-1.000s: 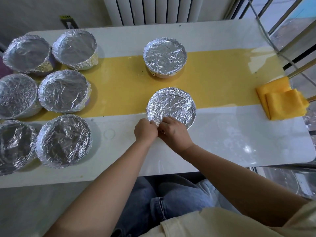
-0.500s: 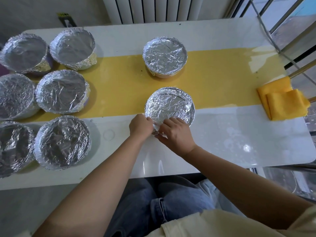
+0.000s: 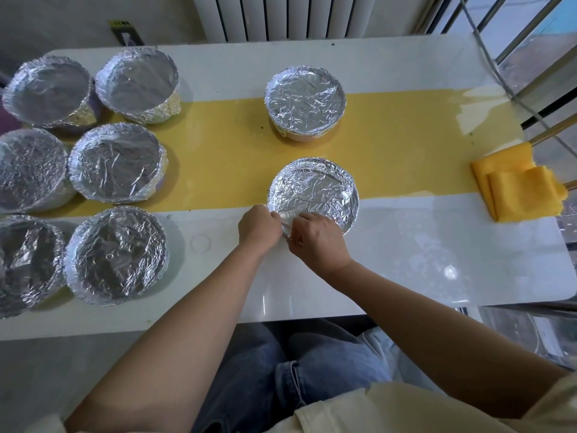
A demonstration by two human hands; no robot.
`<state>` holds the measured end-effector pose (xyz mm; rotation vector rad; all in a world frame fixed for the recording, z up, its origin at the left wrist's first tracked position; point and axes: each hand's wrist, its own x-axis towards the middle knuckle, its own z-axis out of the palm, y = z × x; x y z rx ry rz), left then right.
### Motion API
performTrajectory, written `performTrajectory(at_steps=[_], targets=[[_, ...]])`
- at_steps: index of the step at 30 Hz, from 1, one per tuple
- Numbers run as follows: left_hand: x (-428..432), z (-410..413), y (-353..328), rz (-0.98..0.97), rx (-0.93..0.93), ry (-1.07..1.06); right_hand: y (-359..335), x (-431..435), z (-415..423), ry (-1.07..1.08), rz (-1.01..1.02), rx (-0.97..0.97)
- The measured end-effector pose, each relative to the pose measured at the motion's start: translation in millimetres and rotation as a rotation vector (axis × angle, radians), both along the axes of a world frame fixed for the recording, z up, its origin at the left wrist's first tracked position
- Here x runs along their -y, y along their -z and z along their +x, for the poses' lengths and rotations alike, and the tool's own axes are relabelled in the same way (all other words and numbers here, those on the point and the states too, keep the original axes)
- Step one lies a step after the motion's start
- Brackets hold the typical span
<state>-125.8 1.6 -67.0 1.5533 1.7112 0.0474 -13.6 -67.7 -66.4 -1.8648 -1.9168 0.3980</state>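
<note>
Both bare forearms reach forward and converge. The left hand (image 3: 259,226) and right hand (image 3: 318,242) sit close together, palms down and fingers curled, each pinching the foil (image 3: 312,195) at its near edge.

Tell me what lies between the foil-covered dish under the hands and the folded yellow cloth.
Nothing stands there. The head view shows only bare table between the foil-covered dish and the yellow cloth, partly its yellow strip, partly its white top.
</note>
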Motion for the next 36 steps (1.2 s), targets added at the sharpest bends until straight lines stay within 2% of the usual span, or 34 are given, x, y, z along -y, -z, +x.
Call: performTrajectory(at_steps=[8, 14, 17, 20, 22, 26, 30, 36], targets=[[-2.5, -4.9, 3.9, 0.016, 0.016, 0.012, -2.6, 8.2, 12.8, -0.115, 0.017, 0.046], [3.3, -4.4, -3.2, 0.043, 0.088, -0.129, -2.0, 17.6, 35.0, -0.161, 0.095, 0.105], [25.8, 4.0, -4.5, -0.033, 0.066, -0.200, -0.3, 14.6, 28.5, -0.193, 0.149, 0.099], [40.8, 12.8, 4.5, -0.082, 0.183, -0.238, -0.2, 11.2, 21.0, -0.211, 0.164, 0.076], [38.3, 15.0, 7.1, -0.091, 0.187, -0.267, -1.2, 8.6, 18.5, -0.208, 0.168, 0.066], [29.5, 14.6, 1.7, -0.077, 0.178, -0.270, -4.0, 5.2, 13.4, -0.188, 0.152, 0.066], [26.3, 11.8, 9.5, -0.111, 0.259, -0.299, -4.5, 4.9, 12.9, -0.188, 0.145, 0.056], [15.0, 8.3, 9.9, -0.137, 0.175, -0.220, -0.5, 4.0, 12.6, -0.206, 0.171, 0.060]])
